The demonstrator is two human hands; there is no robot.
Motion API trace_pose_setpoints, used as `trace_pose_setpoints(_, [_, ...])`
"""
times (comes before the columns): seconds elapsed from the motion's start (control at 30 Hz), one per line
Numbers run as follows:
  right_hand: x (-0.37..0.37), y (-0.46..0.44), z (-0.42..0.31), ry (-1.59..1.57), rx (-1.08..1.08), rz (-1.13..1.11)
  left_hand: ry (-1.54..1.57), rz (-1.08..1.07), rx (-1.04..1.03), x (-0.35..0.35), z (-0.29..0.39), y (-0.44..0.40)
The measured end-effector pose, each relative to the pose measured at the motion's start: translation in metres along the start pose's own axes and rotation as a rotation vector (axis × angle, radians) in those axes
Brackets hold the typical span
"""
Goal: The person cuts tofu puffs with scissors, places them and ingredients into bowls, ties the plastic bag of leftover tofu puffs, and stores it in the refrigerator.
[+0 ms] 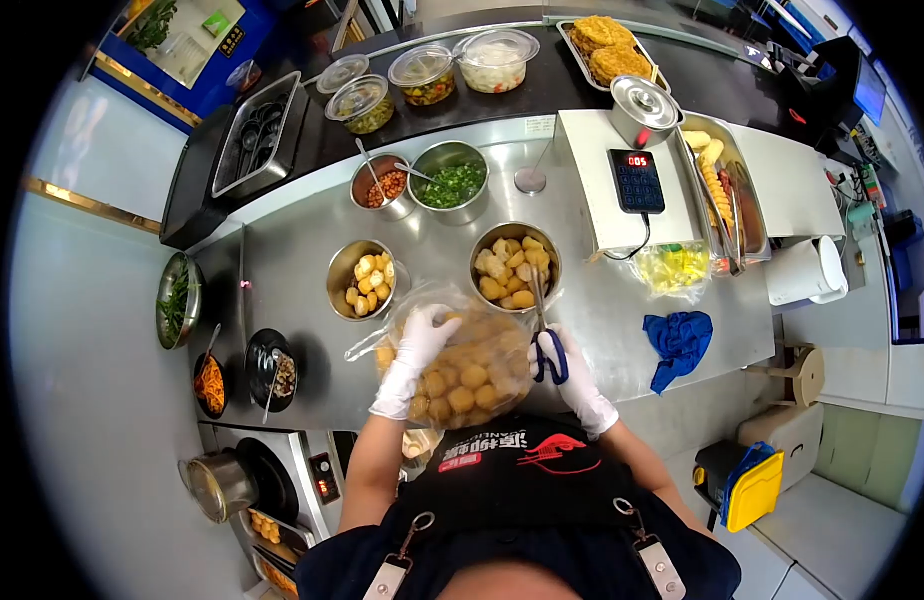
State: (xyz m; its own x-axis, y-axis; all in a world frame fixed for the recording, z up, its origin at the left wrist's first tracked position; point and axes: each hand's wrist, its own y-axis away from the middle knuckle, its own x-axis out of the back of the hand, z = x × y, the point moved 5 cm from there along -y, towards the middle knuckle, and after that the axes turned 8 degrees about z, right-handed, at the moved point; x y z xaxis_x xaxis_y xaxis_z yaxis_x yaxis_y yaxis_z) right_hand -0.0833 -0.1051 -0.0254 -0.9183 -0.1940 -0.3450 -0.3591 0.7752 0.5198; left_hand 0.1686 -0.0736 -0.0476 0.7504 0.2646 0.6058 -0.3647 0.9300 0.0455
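My left hand [422,342], in a white glove, rests with curled fingers on a clear plastic bag [467,375] full of round brown balls, gripping the plastic near its top. My gloved right hand [580,385] is closed around scissors [540,322] with dark blue handles. The blades point away from me, over the near right rim of a metal pot [479,284]. Inside that pot are yellowish cut pieces [507,268]. Left of it, a second metal pot [334,290] contains pale and golden pieces [370,283].
Behind stand a pot of chopped greens [452,188] and a bowl of reddish bits [384,188]. A keypad device [636,182] sits on a white box at right. A blue cloth [677,348] lies near the counter's right edge. Small black bowls [272,365] are at left.
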Motion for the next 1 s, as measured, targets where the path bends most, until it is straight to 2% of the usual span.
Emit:
trace_pose_setpoints(0.07, [0.009, -0.003, 0.0, -0.029, 0.01, 0.007, 0.43, -0.167, 0.338, 0.015, 0.032, 0.002])
trace_pose_setpoints(0.2, [0.01, 0.001, -0.004, -0.009, 0.025, -0.005, 0.703, -0.108, 0.385, 0.011, 0.068, -0.002])
trace_pose_setpoints(0.3, [0.007, 0.004, -0.001, 0.048, 0.034, -0.001, 0.852, -0.045, 0.482, -0.006, 0.065, -0.012])
trace_pose_setpoints(0.4, [0.005, 0.008, 0.001, 0.07, 0.019, -0.011, 1.268, -0.147, 0.539, -0.026, 0.072, -0.021])
trace_pose_setpoints(0.5, [0.006, 0.012, 0.005, 0.121, 0.048, -0.026, 1.382, -0.088, 0.682, -0.038, 0.086, -0.02])
trace_pose_setpoints(0.6, [0.007, 0.011, 0.013, 0.205, 0.126, -0.029, 1.399, -0.062, 0.693, -0.052, 0.08, -0.023])
trace_pose_setpoints(0.73, [0.001, 0.018, 0.007, 0.358, 0.227, -0.052, 1.235, -0.002, 0.685, -0.056, 0.074, -0.019])
trace_pose_setpoints(0.8, [0.0, 0.018, 0.01, 0.383, 0.235, -0.052, 1.178, 0.058, 0.661, -0.055, 0.075, -0.018])
trace_pose_setpoints(1.0, [-0.003, 0.013, 0.01, 0.355, 0.2, -0.056, 0.861, 0.033, 0.559, -0.048, 0.079, -0.013])
